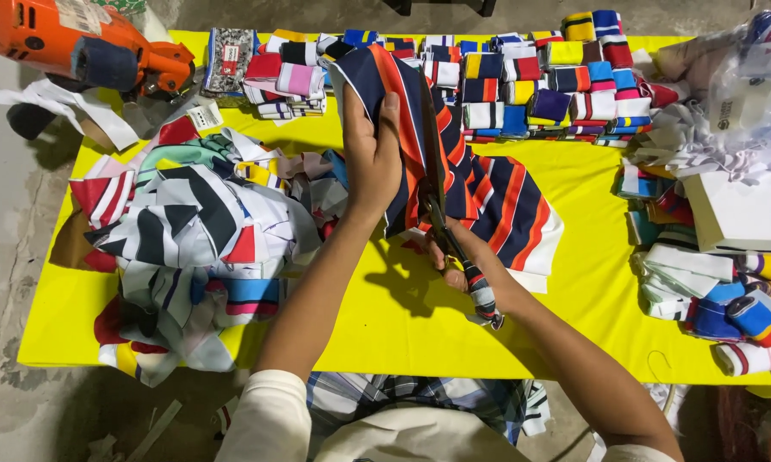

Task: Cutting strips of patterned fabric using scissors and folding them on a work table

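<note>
Pinching the striped fabric [480,184] near its top edge, your left hand [370,162] holds it up above the yellow desk [574,282]. Your right hand [462,261], closed around the scissors [441,205], sits just below, blades pointing up along the cloth's length.

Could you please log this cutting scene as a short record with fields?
Left hand: holds up navy, orange and white striped fabric piece
Right hand: grip on dark scissors, blades in the fabric
Surface: yellow covered table
Left side: loose heap of striped fabric scraps
Far edge: folded striped fabric stacks
</note>
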